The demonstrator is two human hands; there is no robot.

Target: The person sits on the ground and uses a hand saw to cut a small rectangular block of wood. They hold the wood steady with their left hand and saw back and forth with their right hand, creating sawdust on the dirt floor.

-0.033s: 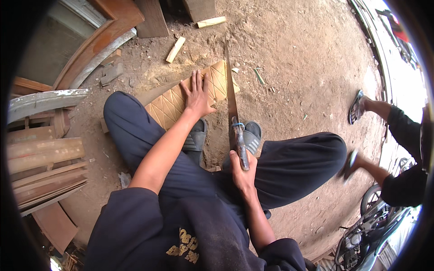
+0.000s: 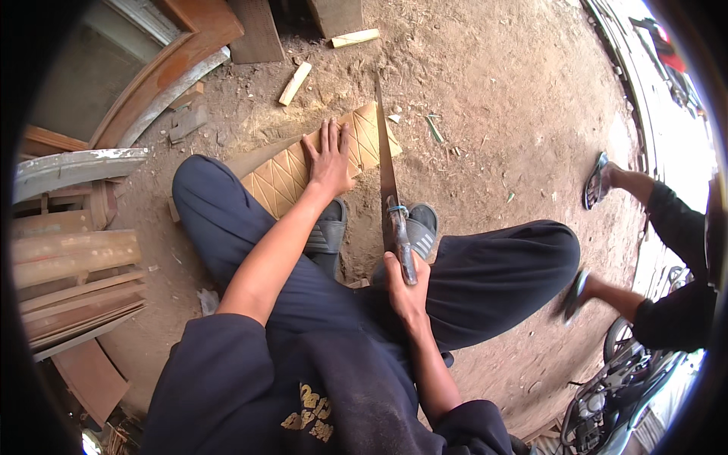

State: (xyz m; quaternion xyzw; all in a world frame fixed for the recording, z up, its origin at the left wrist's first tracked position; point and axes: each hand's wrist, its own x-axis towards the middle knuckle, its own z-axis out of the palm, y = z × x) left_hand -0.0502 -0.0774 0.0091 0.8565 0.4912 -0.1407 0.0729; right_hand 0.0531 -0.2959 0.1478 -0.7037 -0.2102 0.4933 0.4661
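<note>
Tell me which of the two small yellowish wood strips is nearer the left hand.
The steeply slanted strip; the nearly level strip lies farther from the left hand.

1. The left hand (image 2: 330, 168) rested on the board (image 2: 273, 182), before the person (image 2: 318, 364).
2. The saw (image 2: 387, 163), in the right hand (image 2: 409, 294), crossed the board's right end.
3. Two wood strips (image 2: 295, 83) lay on the ground (image 2: 493, 136) beyond the board.
4. I saw slats (image 2: 83, 252) at the person's left, a motorcycle (image 2: 607, 402) at the right.
</note>
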